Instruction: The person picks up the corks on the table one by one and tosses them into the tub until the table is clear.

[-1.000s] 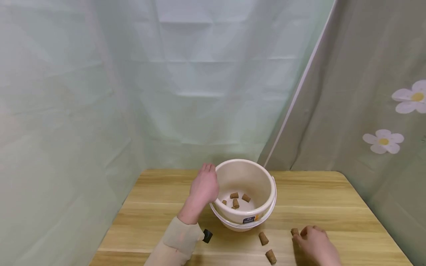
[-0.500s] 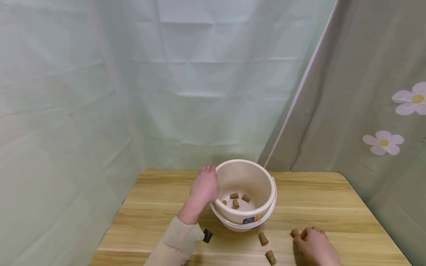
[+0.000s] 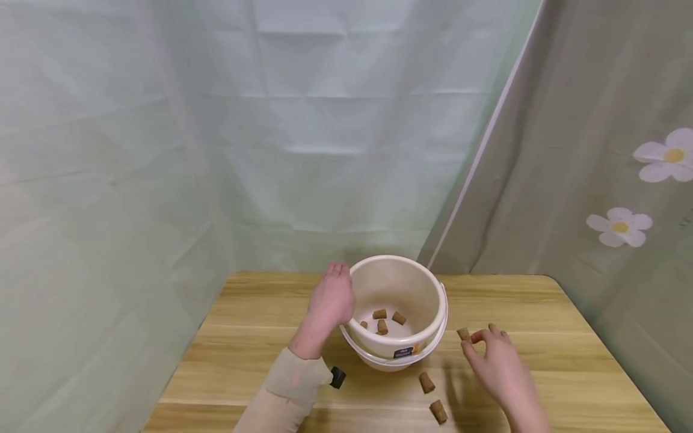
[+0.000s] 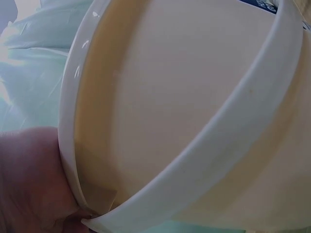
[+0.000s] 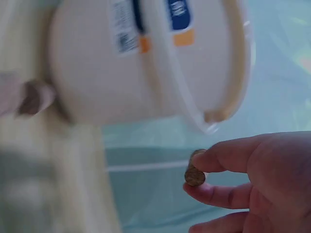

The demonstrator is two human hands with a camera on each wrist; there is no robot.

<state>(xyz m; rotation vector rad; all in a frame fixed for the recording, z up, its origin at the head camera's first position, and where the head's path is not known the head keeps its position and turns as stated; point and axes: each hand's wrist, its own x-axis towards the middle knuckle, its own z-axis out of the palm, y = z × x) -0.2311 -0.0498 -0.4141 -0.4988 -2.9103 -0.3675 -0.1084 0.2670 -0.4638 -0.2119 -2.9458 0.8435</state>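
Observation:
A cream bucket [image 3: 397, 344] with a white handle [image 3: 379, 362] stands on the wooden table. Its left rim is held by my left hand [image 3: 331, 296], whose fingertips are hidden. In the left wrist view that hand [image 4: 29, 179] lies against the rim beside the handle's joint. Between thumb and finger, my right hand [image 3: 500, 364] pinches a cork [image 3: 464, 335] above the table, right of the bucket. The right wrist view shows the same cork [image 5: 195, 175] end-on. Several corks [image 3: 382, 326] lie on the bucket's bottom.
Two loose corks, one nearer the bucket [image 3: 426, 382] and one closer to me [image 3: 438, 412], lie on the table [image 3: 260, 337]. A black object [image 3: 337, 377] sits by my left cuff. Pale curtains [image 3: 325, 150] hang behind and at both sides.
My right hand has lifted the cork off the table and moved it up and left toward the bucket. The left hand has stayed at the rim.

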